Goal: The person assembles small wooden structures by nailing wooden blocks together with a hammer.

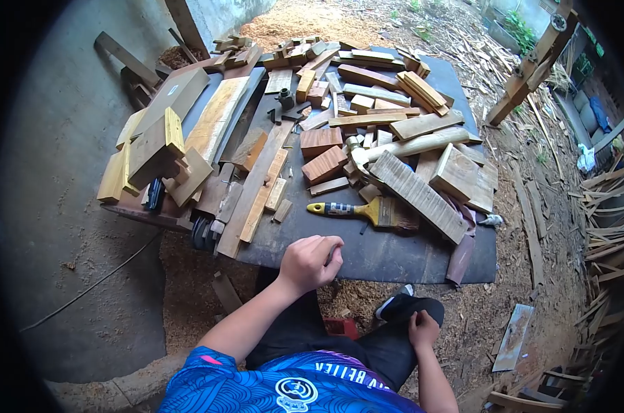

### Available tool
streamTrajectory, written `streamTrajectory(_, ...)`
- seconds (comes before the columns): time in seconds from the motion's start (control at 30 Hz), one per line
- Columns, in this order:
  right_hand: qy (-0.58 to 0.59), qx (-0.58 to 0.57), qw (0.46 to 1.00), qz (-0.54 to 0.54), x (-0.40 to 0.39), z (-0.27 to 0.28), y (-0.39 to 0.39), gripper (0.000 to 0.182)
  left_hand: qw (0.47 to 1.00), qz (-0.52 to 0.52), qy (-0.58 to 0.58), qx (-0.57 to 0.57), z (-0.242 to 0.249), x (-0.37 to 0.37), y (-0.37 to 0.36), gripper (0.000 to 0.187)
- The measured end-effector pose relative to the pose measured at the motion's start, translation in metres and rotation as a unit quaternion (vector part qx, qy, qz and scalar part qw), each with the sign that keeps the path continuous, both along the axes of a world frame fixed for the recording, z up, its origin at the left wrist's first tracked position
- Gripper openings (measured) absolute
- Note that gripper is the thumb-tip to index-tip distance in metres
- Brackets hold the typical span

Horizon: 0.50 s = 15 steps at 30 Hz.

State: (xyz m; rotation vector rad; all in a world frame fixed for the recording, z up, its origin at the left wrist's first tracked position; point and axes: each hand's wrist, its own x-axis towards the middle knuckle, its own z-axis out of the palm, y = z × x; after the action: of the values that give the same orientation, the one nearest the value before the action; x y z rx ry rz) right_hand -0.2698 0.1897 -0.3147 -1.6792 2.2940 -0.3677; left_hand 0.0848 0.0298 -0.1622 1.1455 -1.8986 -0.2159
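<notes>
My left hand [312, 263] is curled into a fist just over the front edge of the dark tabletop [277, 251]. A small dark bit shows between its thumb and fingers, too little to name. Resting on the dark-trousered knee [424, 307] is my right hand [423, 330], its fingers curled in and nothing visible in them. Beyond the left hand lies a paintbrush [367, 211] with a yellow handle and dark bristles. A hammer [415, 144] with a pale wooden handle lies among the wood blocks. Left of the brush runs a long narrow wooden strip [263, 196].
Wood offcuts [374, 76] crowd the far and right parts of the table. Thick planks and blocks [153, 155] are stacked at its left. A wooden post [532, 62] stands at right. Scrap slats [611, 234] and shavings [312, 24] cover the ground.
</notes>
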Motion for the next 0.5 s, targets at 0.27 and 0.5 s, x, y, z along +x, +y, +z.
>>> streamTrajectory(0.27, -0.001, -0.005, 1.0, -0.002, -0.0024, -0.0054, 0.0008, 0.028, 1.0, 0.001, 0.0, 0.001, 0.0003, -0.0001, 0.0, 0.01)
streamTrajectory(0.5, -0.003, -0.011, 1.0, 0.001, -0.0018, -0.0039, 0.0012, 0.03, 1.0, -0.001, 0.0, -0.005, 0.0007, -0.0002, -0.0002, 0.01)
